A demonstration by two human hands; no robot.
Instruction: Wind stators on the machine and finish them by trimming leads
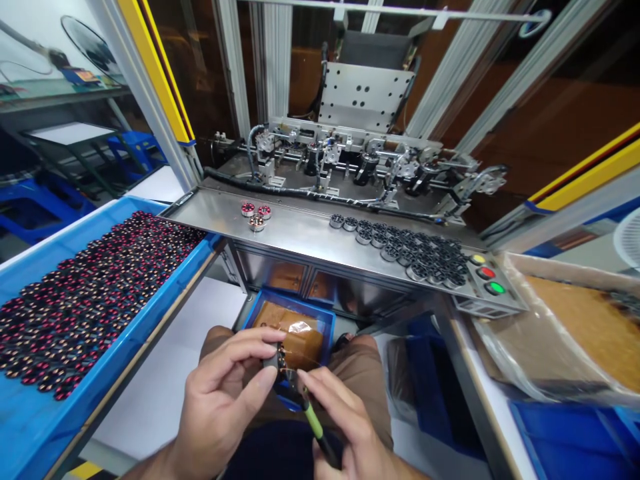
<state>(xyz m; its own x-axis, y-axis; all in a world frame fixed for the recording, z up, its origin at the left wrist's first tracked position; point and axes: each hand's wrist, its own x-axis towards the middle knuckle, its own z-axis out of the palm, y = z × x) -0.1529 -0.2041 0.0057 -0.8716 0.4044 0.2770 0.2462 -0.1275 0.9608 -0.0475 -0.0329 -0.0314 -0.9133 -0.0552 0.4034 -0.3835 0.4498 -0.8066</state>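
Note:
Between the thumb and fingers of my left hand (223,393) is a small round motor stator (281,357), dark with copper windings, tilted so that its wound side faces right. Thin wire ends seem to stick out from it. My right hand (350,417) is closed around pliers (313,421) with green and black handles. Their jaws are at the stator's near edge; whether they grip a wire is too small to tell. Below both hands, a blue bin (327,327) stands between the knees, with brown sheet material and a few small bits inside.
On the left, a large blue tray (65,250) holds many wound stators. The metal ledge (300,233) carries three red and copper stators (257,220) and rows of dark stators (400,247). Push buttons (486,273) sit at its right end, beside a plastic-lined box (555,333). Machine fixtures (367,167) stand behind.

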